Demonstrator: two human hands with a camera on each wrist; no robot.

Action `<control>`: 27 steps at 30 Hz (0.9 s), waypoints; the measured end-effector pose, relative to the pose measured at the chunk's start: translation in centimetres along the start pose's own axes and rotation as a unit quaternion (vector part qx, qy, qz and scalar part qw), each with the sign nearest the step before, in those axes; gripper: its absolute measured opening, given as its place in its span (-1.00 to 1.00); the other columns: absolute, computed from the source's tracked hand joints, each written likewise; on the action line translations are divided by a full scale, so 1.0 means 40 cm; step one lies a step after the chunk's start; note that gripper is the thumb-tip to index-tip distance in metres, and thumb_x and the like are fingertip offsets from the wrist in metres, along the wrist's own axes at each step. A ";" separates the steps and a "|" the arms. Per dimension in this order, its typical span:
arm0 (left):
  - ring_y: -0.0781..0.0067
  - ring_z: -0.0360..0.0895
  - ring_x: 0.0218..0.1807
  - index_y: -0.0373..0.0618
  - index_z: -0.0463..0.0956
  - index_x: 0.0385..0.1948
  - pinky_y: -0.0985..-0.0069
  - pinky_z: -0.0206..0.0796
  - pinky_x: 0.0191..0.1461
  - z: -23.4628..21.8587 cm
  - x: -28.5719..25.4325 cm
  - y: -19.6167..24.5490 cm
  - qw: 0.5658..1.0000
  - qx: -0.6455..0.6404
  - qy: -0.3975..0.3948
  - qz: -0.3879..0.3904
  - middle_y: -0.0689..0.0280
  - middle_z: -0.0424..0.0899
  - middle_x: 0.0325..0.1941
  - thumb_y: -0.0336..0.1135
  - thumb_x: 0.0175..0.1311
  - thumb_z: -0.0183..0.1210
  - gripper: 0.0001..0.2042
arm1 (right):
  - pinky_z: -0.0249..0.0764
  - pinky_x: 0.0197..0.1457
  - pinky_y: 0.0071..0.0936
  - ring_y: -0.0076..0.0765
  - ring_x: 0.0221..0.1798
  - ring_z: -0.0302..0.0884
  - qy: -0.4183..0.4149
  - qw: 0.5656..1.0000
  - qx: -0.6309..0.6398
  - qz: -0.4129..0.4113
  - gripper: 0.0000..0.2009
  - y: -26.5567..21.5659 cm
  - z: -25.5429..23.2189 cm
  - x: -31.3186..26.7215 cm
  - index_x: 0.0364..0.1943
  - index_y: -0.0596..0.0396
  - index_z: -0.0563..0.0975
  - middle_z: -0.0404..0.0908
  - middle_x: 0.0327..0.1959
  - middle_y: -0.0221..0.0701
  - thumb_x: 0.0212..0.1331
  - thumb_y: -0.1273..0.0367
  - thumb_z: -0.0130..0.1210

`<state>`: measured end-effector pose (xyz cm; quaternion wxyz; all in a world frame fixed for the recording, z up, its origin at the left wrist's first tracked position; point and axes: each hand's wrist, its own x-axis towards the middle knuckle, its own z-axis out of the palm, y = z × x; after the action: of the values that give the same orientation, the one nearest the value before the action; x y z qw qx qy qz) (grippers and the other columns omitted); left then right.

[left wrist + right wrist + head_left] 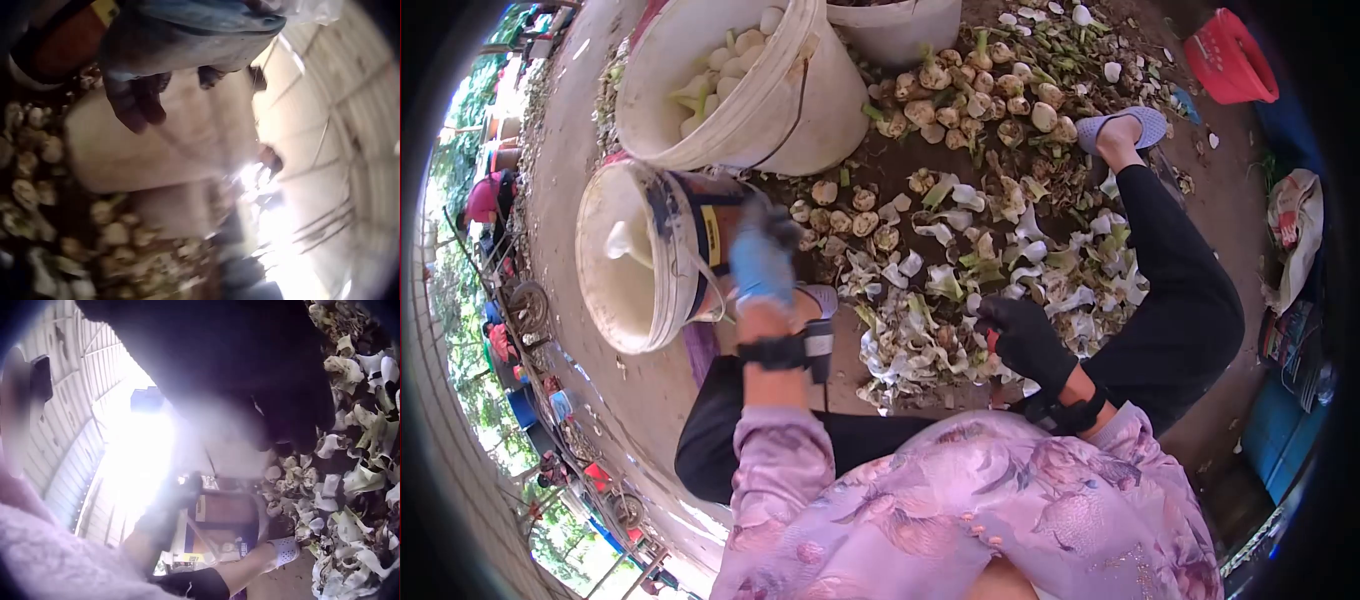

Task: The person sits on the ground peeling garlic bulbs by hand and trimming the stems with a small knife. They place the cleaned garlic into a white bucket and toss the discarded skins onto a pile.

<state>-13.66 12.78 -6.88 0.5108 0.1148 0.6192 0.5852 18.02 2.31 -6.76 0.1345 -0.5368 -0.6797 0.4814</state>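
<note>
My left hand (762,262), in a blue glove with dark fingertips, is beside the labelled bucket (685,215). Its fingers hang loosely bent in the left wrist view, with nothing seen between them. A white peeled bulb (622,243) with a pale stem shows in the mouth of that bucket, apart from the hand. My black-gloved right hand (1030,345) is over the peelings near my knee, fingers curled round a tool with a red handle (992,340). The rest of the tool is hidden. In the right wrist view the dark glove (250,369) fills the top.
A large white bucket (830,110) holds several peeled bulbs (735,60). Unpeeled bulbs (940,85) lie heaped beyond, and peelings (940,340) cover the ground between my feet. A red bucket (1230,55) stands at far right, with a white sack (1293,240) nearby.
</note>
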 end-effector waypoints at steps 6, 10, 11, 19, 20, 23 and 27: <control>0.00 0.47 -0.13 -0.16 0.39 -0.09 0.27 0.31 -0.09 0.056 0.223 -0.262 0.720 0.677 0.087 0.128 -0.03 0.52 -0.18 -0.14 -0.11 0.17 -0.51 | 0.39 -0.21 -0.32 -0.05 -0.25 0.48 -0.048 0.993 0.067 0.083 -0.61 0.025 0.013 0.046 -0.05 -0.03 0.40 0.54 -0.28 -0.23 -0.07 0.36 0.02; -0.04 0.44 -0.10 -0.09 0.37 -0.05 0.23 0.29 -0.06 0.025 0.346 -0.281 0.622 0.782 -0.005 0.045 -0.01 0.50 -0.14 -0.09 -0.13 0.18 -0.48 | 0.39 -0.19 -0.35 -0.11 -0.22 0.48 -0.011 0.999 0.047 0.015 -0.72 0.037 0.000 0.068 -0.12 0.01 0.45 0.53 -0.26 -0.23 0.05 0.31 0.00; 0.01 0.45 -0.10 -0.10 0.37 -0.05 0.23 0.30 -0.08 0.004 0.370 -0.273 0.647 0.755 -0.070 0.086 0.00 0.51 -0.16 -0.12 -0.12 0.17 -0.49 | 0.39 -0.19 -0.39 -0.17 -0.23 0.50 -0.015 0.996 0.082 0.043 -0.75 0.031 -0.007 0.075 -0.16 0.02 0.47 0.54 -0.27 -0.25 0.05 0.31 0.01; 0.35 0.46 -0.22 0.03 0.26 -0.07 0.52 0.39 -0.31 0.116 -0.035 -0.170 0.940 -0.113 -0.283 -0.155 0.22 0.43 -0.17 -0.55 -0.03 0.11 -0.56 | 0.36 -0.20 -0.60 -0.63 -0.31 0.40 0.034 0.943 0.317 0.094 -0.73 -0.018 -0.030 0.076 -0.19 0.12 0.47 0.52 -0.32 -0.45 0.06 0.29 0.08; 0.40 0.44 -0.21 -0.03 0.26 -0.11 0.55 0.38 -0.30 0.120 -0.084 -0.186 0.947 -0.078 -0.286 -0.125 0.22 0.42 -0.19 -0.53 -0.05 0.15 -0.59 | 0.35 -0.19 -0.62 -0.64 -0.30 0.37 0.069 0.917 0.385 0.079 -0.71 -0.023 -0.023 0.069 -0.17 0.14 0.45 0.50 -0.31 -0.47 0.07 0.29 0.09; 0.52 0.36 -0.13 -0.16 0.25 -0.14 0.62 0.32 -0.12 0.175 -0.282 -0.152 0.957 0.131 -0.256 -0.024 0.28 0.37 -0.15 -0.57 -0.13 0.22 -0.54 | 0.34 -0.21 -0.61 -0.62 -0.30 0.36 0.057 0.864 0.499 0.029 -0.72 -0.032 -0.053 0.060 -0.18 0.17 0.43 0.49 -0.32 -0.46 0.05 0.31 0.09; 0.48 0.43 -0.17 -0.23 0.30 -0.15 0.58 0.31 -0.06 0.168 -0.458 -0.137 0.888 0.287 -0.306 0.189 0.23 0.43 -0.17 -0.41 -0.29 0.38 -0.44 | 0.35 -0.38 -0.49 -0.54 -0.37 0.37 0.053 0.975 0.215 -0.012 -0.72 -0.097 -0.067 0.008 -0.19 0.15 0.43 0.45 -0.41 -0.43 0.05 0.30 0.06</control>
<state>2.28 1.72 -0.95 0.4996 0.5444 0.5399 0.4032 17.45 4.09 -2.43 0.2881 -0.5118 -0.5587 0.5856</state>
